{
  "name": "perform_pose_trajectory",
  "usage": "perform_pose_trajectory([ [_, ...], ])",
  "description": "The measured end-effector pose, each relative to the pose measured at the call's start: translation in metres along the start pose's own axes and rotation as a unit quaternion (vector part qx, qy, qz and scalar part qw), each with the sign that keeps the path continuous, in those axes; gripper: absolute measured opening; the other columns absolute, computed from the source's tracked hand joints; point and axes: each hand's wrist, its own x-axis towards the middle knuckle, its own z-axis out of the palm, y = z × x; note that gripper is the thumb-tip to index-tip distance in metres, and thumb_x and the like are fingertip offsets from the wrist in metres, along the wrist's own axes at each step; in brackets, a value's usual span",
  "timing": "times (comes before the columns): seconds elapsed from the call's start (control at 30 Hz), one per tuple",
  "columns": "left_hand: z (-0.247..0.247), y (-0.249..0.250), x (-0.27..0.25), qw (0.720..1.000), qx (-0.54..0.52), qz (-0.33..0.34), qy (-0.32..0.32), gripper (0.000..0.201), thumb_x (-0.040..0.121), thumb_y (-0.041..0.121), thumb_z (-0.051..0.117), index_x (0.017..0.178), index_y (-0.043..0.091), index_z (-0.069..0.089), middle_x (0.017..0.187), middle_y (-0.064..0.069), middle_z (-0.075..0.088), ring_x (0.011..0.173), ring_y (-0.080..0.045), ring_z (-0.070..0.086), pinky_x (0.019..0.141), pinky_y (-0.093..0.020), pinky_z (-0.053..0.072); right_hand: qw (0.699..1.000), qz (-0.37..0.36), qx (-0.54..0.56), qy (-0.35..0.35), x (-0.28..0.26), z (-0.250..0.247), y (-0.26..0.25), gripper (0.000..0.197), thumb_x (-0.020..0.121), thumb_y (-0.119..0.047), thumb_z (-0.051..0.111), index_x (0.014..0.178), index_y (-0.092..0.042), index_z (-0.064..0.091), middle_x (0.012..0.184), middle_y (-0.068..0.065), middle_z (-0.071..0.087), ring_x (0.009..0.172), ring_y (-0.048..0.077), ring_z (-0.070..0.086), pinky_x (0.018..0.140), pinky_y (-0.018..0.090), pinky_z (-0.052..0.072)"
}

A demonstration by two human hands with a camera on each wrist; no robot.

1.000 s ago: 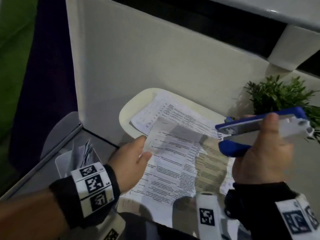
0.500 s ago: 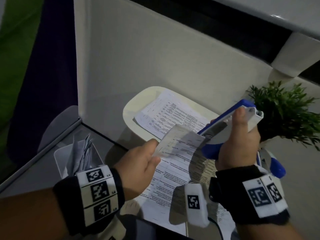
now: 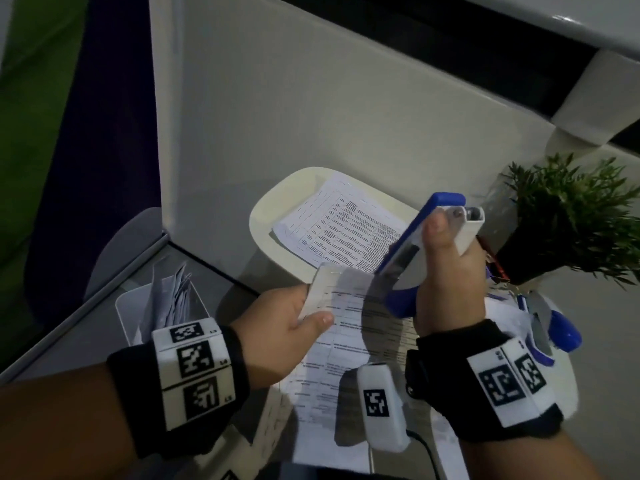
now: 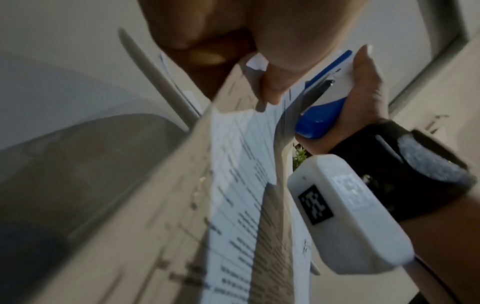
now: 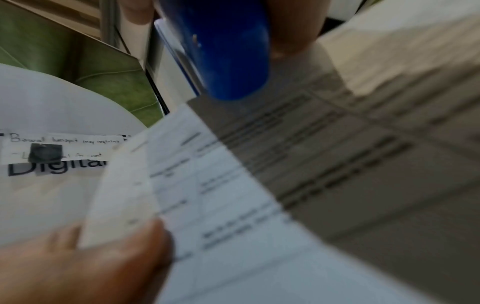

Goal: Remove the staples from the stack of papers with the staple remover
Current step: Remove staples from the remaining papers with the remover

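Here the right hand (image 3: 446,275) is wrapped around the blue and white staple remover (image 3: 426,251), thumb pressed along its side, with the tool's lower end at the top edge of the papers (image 3: 349,327). The left hand (image 3: 280,327) pinches the lifted top corner of those papers between thumb and fingers. Behind them a white tray (image 3: 277,209) holds another printed sheet (image 3: 346,233). A small plant (image 3: 568,216) stands to the right, with another blue tool (image 3: 557,327) below it.

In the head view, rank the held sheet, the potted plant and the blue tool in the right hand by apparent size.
1. Held sheet, largest.
2. Potted plant.
3. Blue tool in the right hand, close to the plant; partly hidden by the hand, so unsure.
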Motion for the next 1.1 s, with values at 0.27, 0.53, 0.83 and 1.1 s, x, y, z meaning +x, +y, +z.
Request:
perform_pose_trajectory([
  [0.27,-0.014,-0.011,0.019,0.985,-0.106,-0.079,0.113,0.026,0.095,0.011,0.051,0.092,0.033,0.063,0.101,0.01,0.07,0.096,-0.015,0.066,0.092,-0.041,0.05,0.953,0.116,0.097,0.264,0.008,-0.033,0.012,0.045,0.072,-0.064,0.062,0.095,-0.026,0.068,0.088,-0.006,0.063,0.086,0.017,0.066,0.084,0.044,0.052],
  [0.53,-0.033,-0.028,0.025,0.986,0.106,0.113,0.064,0.075,0.08,-0.016,0.043,0.107,0.051,0.061,0.122,0.036,0.048,0.112,0.024,0.042,0.1,-0.002,0.029,0.894,0.32,0.106,0.297,-0.015,-0.051,0.041,0.031,0.093,-0.056,0.053,0.092,-0.025,0.058,0.068,0.003,0.05,0.052,0.023,0.05,0.058,0.039,0.043],
  [0.83,-0.037,-0.035,0.025,0.927,0.278,0.248,0.032,0.054,0.067,-0.007,0.042,0.104,0.019,0.073,0.125,0.013,0.051,0.115,0.011,0.039,0.096,0.005,0.025,0.886,0.343,0.12,0.288,-0.018,-0.062,0.045,0.032,0.094,-0.054,0.052,0.097,-0.023,0.054,0.072,0.002,0.052,0.047,0.018,0.058,0.056,0.031,0.045],
  [1.1,-0.033,-0.024,0.028,0.992,-0.035,0.032,0.118,0.032,0.094,0.011,0.052,0.096,0.04,0.065,0.099,0.022,0.069,0.092,0.004,0.065,0.08,-0.017,0.05,0.916,0.308,0.107,0.234,-0.02,-0.066,0.052,0.051,0.089,-0.065,0.049,0.108,-0.018,0.06,0.086,0.012,0.057,0.061,0.029,0.059,0.054,0.039,0.049],
])
